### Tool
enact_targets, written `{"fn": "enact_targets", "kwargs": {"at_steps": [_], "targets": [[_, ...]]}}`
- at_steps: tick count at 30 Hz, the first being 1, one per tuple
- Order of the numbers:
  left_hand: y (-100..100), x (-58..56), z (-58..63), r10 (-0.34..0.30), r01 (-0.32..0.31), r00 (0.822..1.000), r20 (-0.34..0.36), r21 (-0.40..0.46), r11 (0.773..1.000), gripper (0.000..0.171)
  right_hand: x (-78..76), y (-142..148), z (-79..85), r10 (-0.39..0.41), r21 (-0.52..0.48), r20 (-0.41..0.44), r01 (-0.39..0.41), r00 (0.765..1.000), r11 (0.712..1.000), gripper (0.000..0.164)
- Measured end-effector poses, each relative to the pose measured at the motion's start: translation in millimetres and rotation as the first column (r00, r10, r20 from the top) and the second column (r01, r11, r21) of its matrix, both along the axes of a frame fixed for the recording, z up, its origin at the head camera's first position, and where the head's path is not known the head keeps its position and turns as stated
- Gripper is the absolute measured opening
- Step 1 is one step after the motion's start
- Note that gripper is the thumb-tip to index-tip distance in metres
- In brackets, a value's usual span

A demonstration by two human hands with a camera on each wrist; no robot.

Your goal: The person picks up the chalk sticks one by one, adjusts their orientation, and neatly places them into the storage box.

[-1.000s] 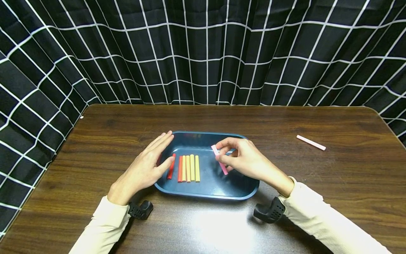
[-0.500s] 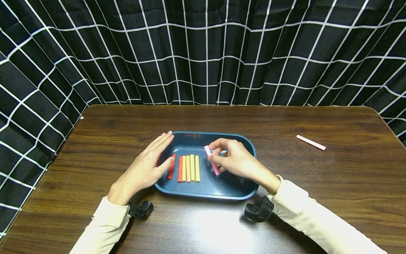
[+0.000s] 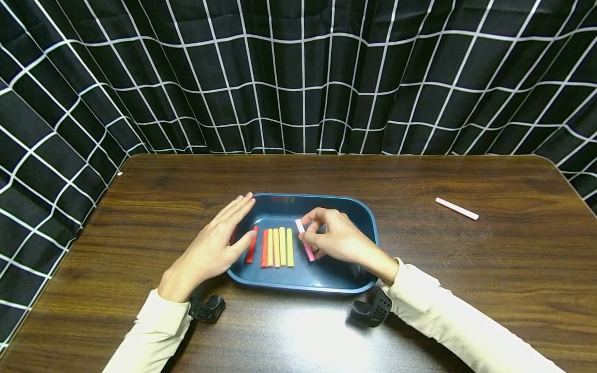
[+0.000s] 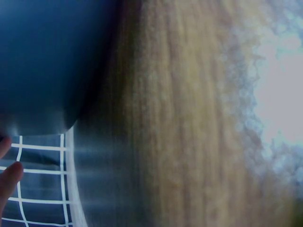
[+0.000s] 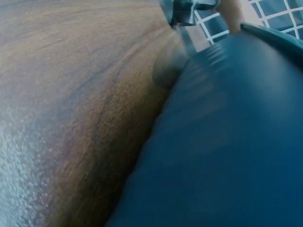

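Note:
In the head view, my right hand (image 3: 337, 235) pinches a pink chalk stick (image 3: 308, 250) between thumb and fingers, inside the blue tray (image 3: 298, 288). The stick tilts slightly and lies just right of a row of chalk sticks. That row runs from an orange-red stick (image 3: 265, 248) to several yellow ones, the last a yellow stick (image 3: 290, 248). A separate red chalk stick (image 3: 252, 246) lies left of the row. My left hand (image 3: 214, 246) rests on the tray's left rim, fingers straight, its thumb over the red stick. Both wrist views show mostly the tray's outer wall and table.
A pale pink chalk stick (image 3: 457, 208) lies on the wooden table (image 3: 401, 176), right of the tray. A black curtain with white grid lines (image 3: 298, 77) hangs behind the table. Each wrist bears a black camera; one is the left wrist camera (image 3: 208, 309).
My right hand has moved left with the pink chalk stick, bringing it closer to the row and slightly lower in view. My left hand has stayed in place.

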State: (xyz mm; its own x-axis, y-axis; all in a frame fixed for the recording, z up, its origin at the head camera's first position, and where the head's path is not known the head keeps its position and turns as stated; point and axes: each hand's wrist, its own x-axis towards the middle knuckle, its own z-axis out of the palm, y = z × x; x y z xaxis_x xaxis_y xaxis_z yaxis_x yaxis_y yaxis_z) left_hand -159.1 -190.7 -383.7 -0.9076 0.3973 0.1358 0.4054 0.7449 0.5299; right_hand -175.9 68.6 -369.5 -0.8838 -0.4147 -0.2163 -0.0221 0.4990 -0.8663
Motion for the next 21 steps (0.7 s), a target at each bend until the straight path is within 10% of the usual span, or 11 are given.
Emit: {"fn": "enact_targets", "kwargs": {"at_steps": [21], "targets": [[0.4,0.7,2.3,0.009,-0.009,1.000,0.019,-0.001,1.000,0.065,-4.0,-3.8,-3.2,0.017,0.079,0.082,-0.023,0.996,0.997,0.031]]}}
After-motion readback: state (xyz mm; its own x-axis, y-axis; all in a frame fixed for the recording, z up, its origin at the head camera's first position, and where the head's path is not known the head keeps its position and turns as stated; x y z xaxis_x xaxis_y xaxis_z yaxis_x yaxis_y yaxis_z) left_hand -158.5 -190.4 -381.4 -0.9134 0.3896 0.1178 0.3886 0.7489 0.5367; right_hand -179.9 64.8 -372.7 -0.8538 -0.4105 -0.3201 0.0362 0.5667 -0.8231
